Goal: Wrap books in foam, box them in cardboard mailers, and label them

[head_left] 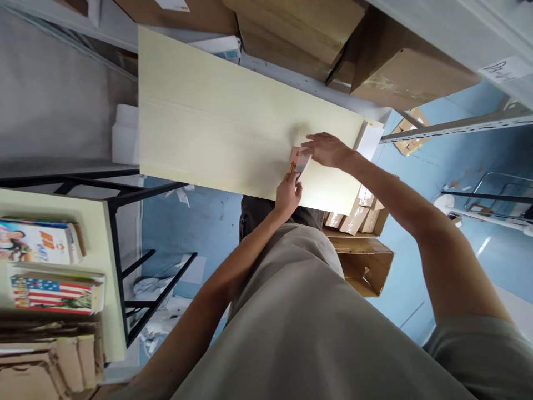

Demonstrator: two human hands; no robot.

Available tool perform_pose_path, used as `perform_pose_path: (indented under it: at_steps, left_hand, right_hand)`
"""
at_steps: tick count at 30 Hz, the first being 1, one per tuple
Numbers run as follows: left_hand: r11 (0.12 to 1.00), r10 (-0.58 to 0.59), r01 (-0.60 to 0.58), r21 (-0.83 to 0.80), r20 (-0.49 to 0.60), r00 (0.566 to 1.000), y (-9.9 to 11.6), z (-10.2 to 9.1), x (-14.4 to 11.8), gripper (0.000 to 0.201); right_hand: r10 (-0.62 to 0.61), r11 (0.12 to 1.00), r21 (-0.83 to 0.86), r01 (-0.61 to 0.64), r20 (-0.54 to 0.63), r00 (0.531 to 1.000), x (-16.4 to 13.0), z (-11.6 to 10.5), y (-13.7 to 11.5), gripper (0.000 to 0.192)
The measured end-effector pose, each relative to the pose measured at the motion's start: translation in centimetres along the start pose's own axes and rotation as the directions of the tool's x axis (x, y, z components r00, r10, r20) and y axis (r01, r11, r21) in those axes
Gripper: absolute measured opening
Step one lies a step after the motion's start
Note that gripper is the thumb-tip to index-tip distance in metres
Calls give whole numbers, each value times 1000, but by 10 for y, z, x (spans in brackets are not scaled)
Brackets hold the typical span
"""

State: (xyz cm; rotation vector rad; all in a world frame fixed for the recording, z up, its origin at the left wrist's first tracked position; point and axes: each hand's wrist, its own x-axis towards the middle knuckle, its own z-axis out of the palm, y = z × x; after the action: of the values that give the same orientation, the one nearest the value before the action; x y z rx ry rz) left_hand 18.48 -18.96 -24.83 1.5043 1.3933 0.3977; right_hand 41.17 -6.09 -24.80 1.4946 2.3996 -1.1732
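A small flat packet [299,160], white with red and orange print, lies near the front edge of a pale yellow tabletop [216,128]. My left hand [288,193] pinches its near edge with curled fingers. My right hand [327,149] rests flat on top of the packet's far side, fingers spread. A white envelope or sheet [370,139] lies at the table's right end, just beyond my right hand.
Brown cardboard boxes [400,66] fill the metal shelving behind the table. An open carton [362,261] with packets stands on the blue floor at my right. A second table at left holds printed boxes [54,291]. Paper scraps litter the floor [158,289].
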Motion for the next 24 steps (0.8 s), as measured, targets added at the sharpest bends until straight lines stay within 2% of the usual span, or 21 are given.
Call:
perform_pose_path:
  at_steps: [2,3,6,9,12,14,17,19,22,24]
  left_hand:
    - [995,-49,45,-89,-35,998,-5,-4,-3,29]
    - [986,-81,73,-148,-49,996,-8,-6,-4,27]
    - [915,-224,180,-361,-81,971,-22,-14,-2,24]
    - [800,-416,325,-504,-76,906,-37,-23,2,26]
    - [727,-525,413,-548,-55,850,-49,-33,3,27]
    - [730,-526,409,-548,-67,848,-56,-39,4,28]
    - [787,-464,367,-497,-83,882,-67,-46,6,28]
    - [817,-446,365,-447,-89,890,-74,-49,8,28]
    - [847,-469,421,-323,-85,879,-83,-54,9,30]
    - [896,-419,401,-193,-64,906,-86,-61,9,27]
  right_hand:
    - [-15,1000,-18,15,6,1000,10,-10,12,9]
    - [-8,1000,-4,8,-1,1000,16,-13,16,11]
    - [69,991,116,-61,-67,995,41,-15,19,29]
    - [170,962,237,-134,-137,976,68,-9,9,37]
    - [188,966,200,-161,-123,974,90,-1,-7,33]
    - [184,976,135,-170,-97,978,99,6,-16,27]
    - [201,979,59,-197,-92,975,106,17,-25,22]
    - [247,969,33,-244,-114,962,107,25,-29,20]
    - [368,930,43,-366,-152,917,107,37,-37,23]
    - [445,895,67,-440,-185,876,107,45,-46,27]
